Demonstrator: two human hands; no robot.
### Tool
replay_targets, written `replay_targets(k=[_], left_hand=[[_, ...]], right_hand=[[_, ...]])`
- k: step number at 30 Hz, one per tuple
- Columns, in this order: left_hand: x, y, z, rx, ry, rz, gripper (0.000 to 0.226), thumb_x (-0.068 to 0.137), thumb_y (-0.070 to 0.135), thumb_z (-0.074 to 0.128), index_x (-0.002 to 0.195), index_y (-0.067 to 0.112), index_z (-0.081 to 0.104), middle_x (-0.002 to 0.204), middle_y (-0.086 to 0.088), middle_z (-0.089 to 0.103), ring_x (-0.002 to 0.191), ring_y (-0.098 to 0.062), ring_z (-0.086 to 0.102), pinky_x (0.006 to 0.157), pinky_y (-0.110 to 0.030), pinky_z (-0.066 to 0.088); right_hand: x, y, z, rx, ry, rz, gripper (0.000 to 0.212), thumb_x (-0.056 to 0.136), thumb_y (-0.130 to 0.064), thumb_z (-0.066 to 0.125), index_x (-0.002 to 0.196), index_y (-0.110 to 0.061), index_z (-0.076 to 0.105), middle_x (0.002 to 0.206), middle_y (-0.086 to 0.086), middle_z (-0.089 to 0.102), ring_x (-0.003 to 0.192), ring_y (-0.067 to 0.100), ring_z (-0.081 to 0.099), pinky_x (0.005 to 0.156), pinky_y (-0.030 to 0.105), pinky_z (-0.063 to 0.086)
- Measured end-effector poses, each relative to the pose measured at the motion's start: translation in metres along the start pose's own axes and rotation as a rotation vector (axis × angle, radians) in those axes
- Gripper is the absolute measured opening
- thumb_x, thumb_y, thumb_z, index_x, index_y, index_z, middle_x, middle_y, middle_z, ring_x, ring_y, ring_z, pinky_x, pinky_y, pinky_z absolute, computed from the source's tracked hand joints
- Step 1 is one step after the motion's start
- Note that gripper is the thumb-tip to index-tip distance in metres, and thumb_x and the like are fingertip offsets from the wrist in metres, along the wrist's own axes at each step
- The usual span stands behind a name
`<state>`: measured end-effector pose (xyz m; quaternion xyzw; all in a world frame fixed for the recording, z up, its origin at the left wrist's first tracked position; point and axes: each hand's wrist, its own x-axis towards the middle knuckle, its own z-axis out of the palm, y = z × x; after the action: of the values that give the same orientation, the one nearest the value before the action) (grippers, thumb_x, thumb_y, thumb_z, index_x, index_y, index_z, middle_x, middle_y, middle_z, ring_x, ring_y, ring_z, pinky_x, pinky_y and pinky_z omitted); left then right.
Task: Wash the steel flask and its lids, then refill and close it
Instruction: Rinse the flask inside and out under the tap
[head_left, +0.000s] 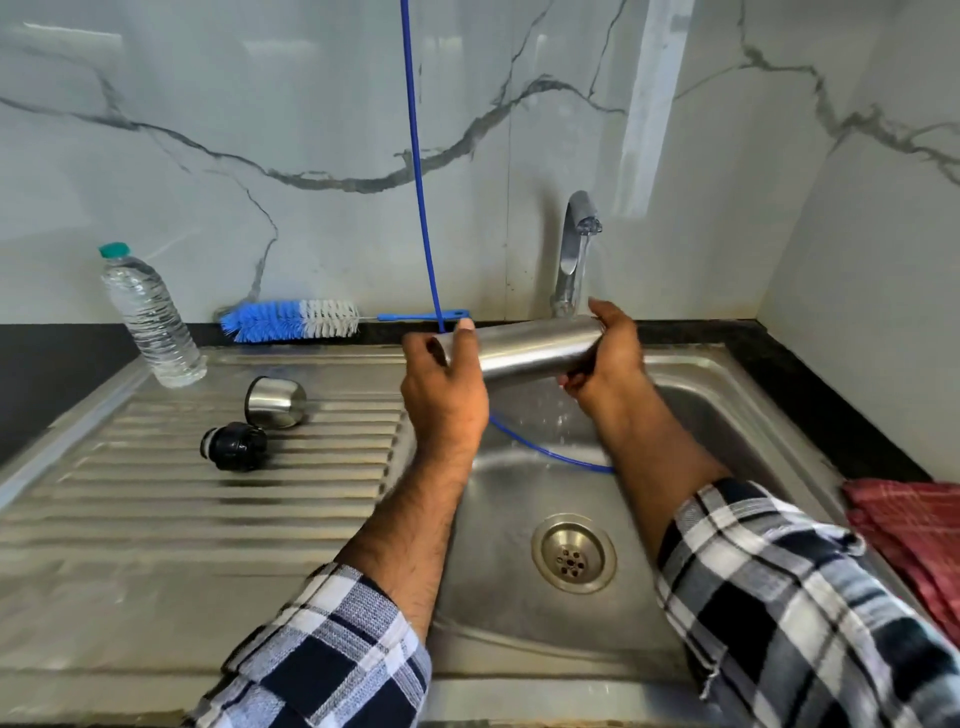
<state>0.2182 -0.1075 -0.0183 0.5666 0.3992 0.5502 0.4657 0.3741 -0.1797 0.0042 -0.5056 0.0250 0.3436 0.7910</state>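
Both hands hold the steel flask (535, 347) horizontally above the sink basin (727, 415). Left hand (444, 395): fingers curled around the left end of the flask, thumb lying over the top of the barrel. Right hand (610, 358): fingers and thumb wrapped around the right end, which is hidden by the palm. The flask is a smooth, brushed-metal cylinder with a dull sheen.

Far left of the left hand, a clear ribbed plastic water bottle (150, 322) with a green cap stands upright at the corner of the drainboard (156, 519), a pressed steel sheet with parallel ridges. Nearer the left hand, and below its level, lie two lids, apart from each other: a rounded steel cup lid (275, 401) on its side, and a black plastic stopper lid (234, 446), also on its side.

Behind the left hand, a bottle brush (291, 320) with blue and white bristles rests along the dark counter edge against the marbled wall. A thin blue hose (418, 182) descends from above, passes behind the left hand, and curves into the basin between the two forearms.

Behind the right hand, a chrome tap (574, 249) releases a thin stream of water. Below the right forearm sits the round, perforated steel drain (573, 553). Far right, a red checked cloth (919, 535) lies folded on the counter. Both sleeves are checked fabric.
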Motion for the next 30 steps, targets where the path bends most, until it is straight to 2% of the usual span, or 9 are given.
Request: replay_targets(k=[2,4,12,17,19,21,25,28,30], left_hand=[[-0.011,0.005,0.004,0.094,-0.074,0.096,0.052,0.087,0.074,0.052,0.096,0.024,0.045,0.074,0.005,0.058,0.074,-0.037,0.069,0.068,-0.05,0.059],[-0.017,0.01,0.007,0.157,-0.098,0.143,0.051,0.09,0.072,0.047,0.099,0.023,0.042,0.08,-0.005,0.063,0.079,-0.04,0.067,0.072,-0.05,0.056],[-0.023,0.013,0.009,0.33,-0.155,0.267,0.045,0.106,0.051,0.049,0.119,0.009,0.044,0.097,-0.018,0.067,0.091,-0.043,0.064,0.07,-0.041,0.047],[-0.015,0.013,0.011,0.344,-0.283,-0.056,0.054,0.105,0.059,0.041,0.129,0.01,0.046,0.116,-0.022,0.069,0.104,-0.045,0.066,0.09,-0.053,0.058],[-0.014,0.019,0.016,0.191,-0.311,-0.29,0.057,0.102,0.063,0.041,0.128,0.013,0.05,0.115,-0.02,0.07,0.081,-0.039,0.071,0.065,-0.043,0.062],[-0.01,0.024,0.011,0.013,-0.377,-0.586,0.052,0.102,0.056,0.042,0.121,0.01,0.056,0.093,-0.022,0.067,0.041,-0.02,0.053,0.035,-0.019,0.037],[-0.011,0.024,-0.003,-0.082,-0.516,-0.859,0.054,0.102,0.052,0.04,0.114,0.005,0.063,0.077,-0.021,0.061,0.036,-0.01,0.034,0.03,-0.013,0.02],[-0.016,0.021,0.005,-0.021,-0.386,-0.672,0.056,0.102,0.057,0.042,0.121,0.007,0.059,0.094,-0.022,0.067,0.043,-0.018,0.053,0.034,-0.019,0.036],[-0.02,0.016,0.01,0.195,-0.276,-0.284,0.06,0.104,0.062,0.04,0.128,0.008,0.053,0.111,-0.022,0.071,0.076,-0.037,0.07,0.058,-0.032,0.055]], right_hand=[[-0.001,0.006,0.011,0.201,0.126,-0.061,0.054,0.078,-0.056,0.082,0.113,-0.016,0.074,0.101,0.006,0.081,0.09,0.029,0.078,0.081,0.041,0.065],[-0.003,0.011,0.019,0.292,0.18,-0.078,0.068,0.077,-0.069,0.077,0.119,-0.016,0.072,0.107,0.008,0.079,0.096,0.031,0.076,0.094,0.047,0.061],[-0.02,0.029,0.038,0.324,0.082,-0.004,0.075,0.086,-0.081,0.062,0.123,-0.015,0.063,0.109,0.014,0.076,0.094,0.038,0.076,0.091,0.055,0.062],[-0.022,0.005,0.018,0.321,0.021,-0.002,0.06,0.072,-0.047,0.088,0.119,-0.014,0.068,0.101,0.011,0.08,0.093,0.034,0.076,0.085,0.051,0.063],[-0.02,-0.003,0.012,0.334,-0.085,-0.049,0.061,0.07,-0.041,0.088,0.121,-0.013,0.07,0.097,0.01,0.079,0.09,0.033,0.075,0.086,0.048,0.062],[-0.017,-0.005,0.006,0.405,-0.164,-0.086,0.045,0.076,-0.034,0.085,0.113,-0.013,0.071,0.095,0.012,0.075,0.087,0.032,0.074,0.093,0.048,0.06],[-0.013,0.002,-0.006,0.613,-0.289,-0.103,0.035,0.08,-0.026,0.083,0.111,-0.016,0.072,0.101,0.01,0.073,0.089,0.029,0.071,0.1,0.048,0.058],[-0.013,0.002,-0.005,0.525,-0.206,-0.067,0.051,0.075,-0.029,0.086,0.123,-0.018,0.072,0.1,0.009,0.076,0.088,0.029,0.074,0.091,0.049,0.061],[-0.016,0.001,0.006,0.444,-0.119,-0.042,0.054,0.074,-0.04,0.087,0.12,-0.015,0.072,0.095,0.009,0.078,0.084,0.029,0.076,0.086,0.047,0.062]])
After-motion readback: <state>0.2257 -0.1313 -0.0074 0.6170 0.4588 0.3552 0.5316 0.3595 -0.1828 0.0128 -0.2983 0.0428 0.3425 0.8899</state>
